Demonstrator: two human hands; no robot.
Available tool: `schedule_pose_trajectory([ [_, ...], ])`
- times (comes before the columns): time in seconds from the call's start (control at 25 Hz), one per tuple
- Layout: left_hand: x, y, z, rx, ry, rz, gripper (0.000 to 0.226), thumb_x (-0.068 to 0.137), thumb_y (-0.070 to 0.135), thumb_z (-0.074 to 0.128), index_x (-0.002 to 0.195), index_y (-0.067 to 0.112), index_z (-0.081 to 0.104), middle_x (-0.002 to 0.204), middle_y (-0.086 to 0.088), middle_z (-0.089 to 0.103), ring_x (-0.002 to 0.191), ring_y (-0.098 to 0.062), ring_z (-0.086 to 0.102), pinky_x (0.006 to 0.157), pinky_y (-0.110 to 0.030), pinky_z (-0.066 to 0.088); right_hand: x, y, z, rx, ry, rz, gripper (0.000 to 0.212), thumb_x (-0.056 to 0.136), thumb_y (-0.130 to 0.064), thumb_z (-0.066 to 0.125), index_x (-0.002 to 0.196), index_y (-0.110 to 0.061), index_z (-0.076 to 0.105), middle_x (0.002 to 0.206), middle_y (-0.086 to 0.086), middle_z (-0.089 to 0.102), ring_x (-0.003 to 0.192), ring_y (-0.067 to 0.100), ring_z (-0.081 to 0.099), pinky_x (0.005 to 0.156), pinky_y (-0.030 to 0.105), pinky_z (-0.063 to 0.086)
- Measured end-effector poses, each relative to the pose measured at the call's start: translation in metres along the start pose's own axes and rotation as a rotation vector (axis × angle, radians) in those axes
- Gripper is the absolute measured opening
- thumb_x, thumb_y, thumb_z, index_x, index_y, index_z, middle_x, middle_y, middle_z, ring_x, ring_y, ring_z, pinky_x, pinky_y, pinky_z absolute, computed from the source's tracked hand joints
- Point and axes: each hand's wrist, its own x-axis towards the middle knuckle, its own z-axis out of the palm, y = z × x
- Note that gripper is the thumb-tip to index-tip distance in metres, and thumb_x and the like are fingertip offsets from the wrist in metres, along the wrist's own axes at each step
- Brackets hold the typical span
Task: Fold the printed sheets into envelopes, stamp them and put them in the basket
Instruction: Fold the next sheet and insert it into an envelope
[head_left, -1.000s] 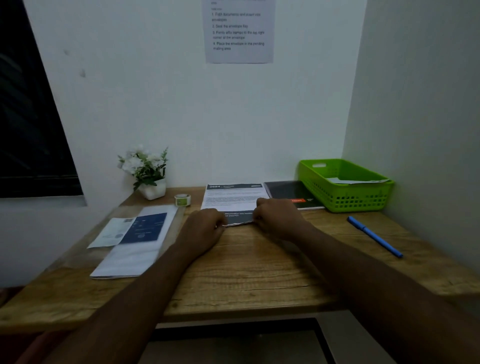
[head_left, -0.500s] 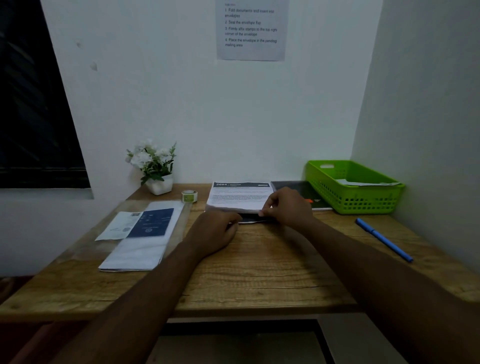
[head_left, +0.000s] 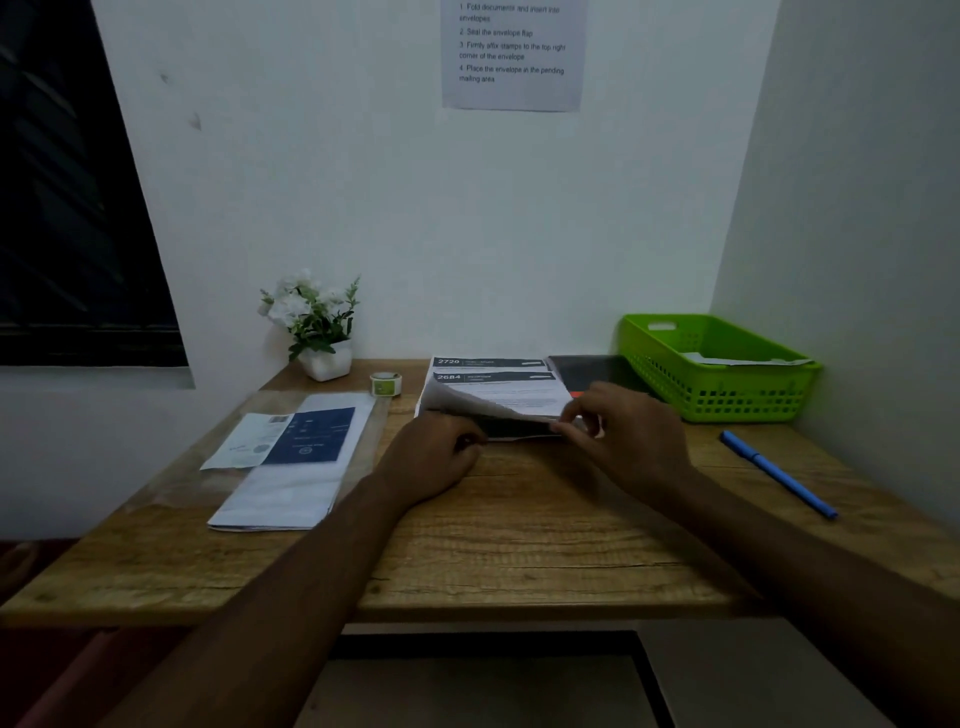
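One sheet (head_left: 498, 397) — near edge curled up

Flower pot (head_left: 323, 332) at mid-left, by wall. Blue pen (head_left: 777, 473) lies right of centre on wood desk (head_left: 519, 545). Instruction notice (head_left: 511, 52) top centre; dark window (head_left: 62, 208) upper left.

Left hand (head_left: 434, 457) flat, right hand (head_left: 626, 441) pinching
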Motion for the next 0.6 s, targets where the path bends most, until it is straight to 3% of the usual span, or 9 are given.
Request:
schedule_pose_trajectory([
  [0.16, -0.005, 0.002, -0.002, -0.158, 0.032, -0.042, 0.026, 0.088, 0.016, 0.06, 0.114, 0.018, 0.062, 0.117, 0.005, 0.06, 0.104, -0.007, 0.055, 0.093, -0.029, 0.047, -0.024, 0.001, -0.023, 0.089, 0.004, -0.068, 0.012, 0.077, -0.041, 0.075, 0.075, -0.033, 0.067, 0.061, -0.023, 0.039, 0.055, -0.008, 0.038, 0.05, 0.013, 0.023],
  [0.28, -0.015, 0.006, -0.012, -0.639, 0.074, -0.043, 0.024, 0.08, 0.013, 0.067, 0.101, 0.021, 0.061, 0.099, 0.019, 0.065, 0.092, 0.008, 0.058, 0.089, -0.022, 0.048, -0.044, -0.006, -0.039, 0.104, -0.041, -0.173, 0.018, 0.079, -0.049, 0.063, 0.075, -0.032, 0.068, 0.064, -0.023, 0.042, 0.058, -0.006, 0.041, 0.05, 0.014, 0.028],
  [0.36, -0.011, 0.003, -0.016, -0.76, 0.145, -0.19, 0.013, 0.084, 0.005, 0.062, 0.085, 0.018, 0.065, 0.075, 0.017, 0.07, 0.076, 0.003, 0.065, 0.073, -0.021, 0.05, -0.057, -0.011, -0.047, 0.085, -0.08, -0.234, 0.019, 0.079, -0.049, 0.061, 0.075, -0.032, 0.068, 0.065, -0.019, 0.051, 0.06, -0.006, 0.044, 0.048, 0.017, 0.033],
  [0.48, 0.0, -0.004, -0.015, -0.751, 0.316, -0.547, 0.015, 0.091, 0.011, 0.056, 0.091, 0.012, 0.071, 0.078, 0.001, 0.071, 0.071, -0.014, 0.067, 0.058, -0.024, 0.05, -0.073, -0.019, -0.055, 0.08, -0.152, -0.277, 0.018, 0.079, -0.049, 0.062, 0.075, -0.033, 0.068, 0.067, -0.016, 0.06, 0.059, -0.001, 0.052, 0.046, 0.018, 0.037],
  [0.6, 0.001, -0.007, -0.014, -0.967, 0.406, -0.688, 0.021, 0.094, 0.017, 0.05, 0.093, 0.007, 0.068, 0.077, -0.007, 0.07, 0.058, -0.014, 0.064, 0.051, -0.022, 0.048, -0.082, -0.026, -0.059, 0.092, -0.214, -0.272, 0.02, 0.079, -0.051, 0.06, 0.074, -0.034, 0.068, 0.066, -0.017, 0.059, 0.059, -0.002, 0.051, 0.049, 0.016, 0.034],
])
